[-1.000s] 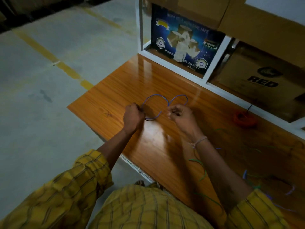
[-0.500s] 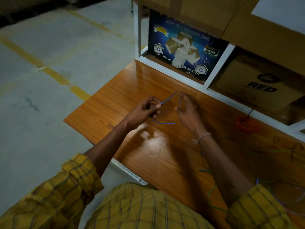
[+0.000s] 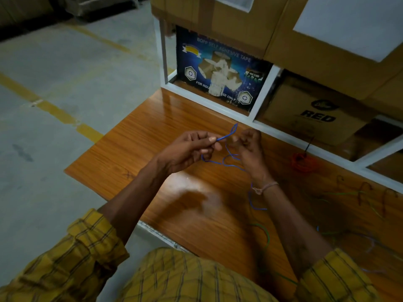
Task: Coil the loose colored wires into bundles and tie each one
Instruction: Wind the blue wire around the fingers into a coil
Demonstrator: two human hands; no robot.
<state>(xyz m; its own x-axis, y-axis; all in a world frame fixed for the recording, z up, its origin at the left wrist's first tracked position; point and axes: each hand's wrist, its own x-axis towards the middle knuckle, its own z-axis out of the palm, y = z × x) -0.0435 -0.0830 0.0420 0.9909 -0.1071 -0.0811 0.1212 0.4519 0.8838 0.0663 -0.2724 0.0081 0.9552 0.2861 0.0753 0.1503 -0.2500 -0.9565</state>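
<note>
Centrally: left hand point(image 3: 187, 149) pinching blue wire point(image 3: 227, 136), raised above bench point(image 3: 135, 147); right hand point(image 3: 248, 147) curled on the same wire, slack trailing below. Red coiled bundle point(image 3: 304, 162) on the bench, rightward, near shelf frame point(image 3: 270, 129).

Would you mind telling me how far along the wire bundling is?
Done: one red bundle lies coiled near the shelf. In hand: the left hand pinches a blue wire, the right hand holds it too. Left: green wires and others lie loose on the table.
</note>
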